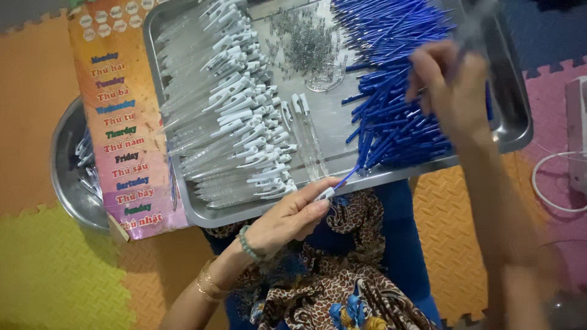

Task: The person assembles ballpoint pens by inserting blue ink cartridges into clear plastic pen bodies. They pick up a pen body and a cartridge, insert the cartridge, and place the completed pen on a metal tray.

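A steel tray (516,131) rests across my lap. It holds a row of clear pen barrels with white clips (238,116), a pile of blue refills (391,91) and a small heap of tiny springs (306,43). My left hand (290,217) is at the tray's near edge, gripping a partly assembled pen (333,188) with a blue refill sticking out toward the pile. My right hand (449,88), blurred, hovers over the blue refills with its fingers pinched on one of them.
A colourful printed board (122,116) lies left of the tray, over a round steel bowl (64,165) with several pens in it. Foam floor mats (61,275) surround me. A white cable (550,183) and a white box (578,122) sit at the right.
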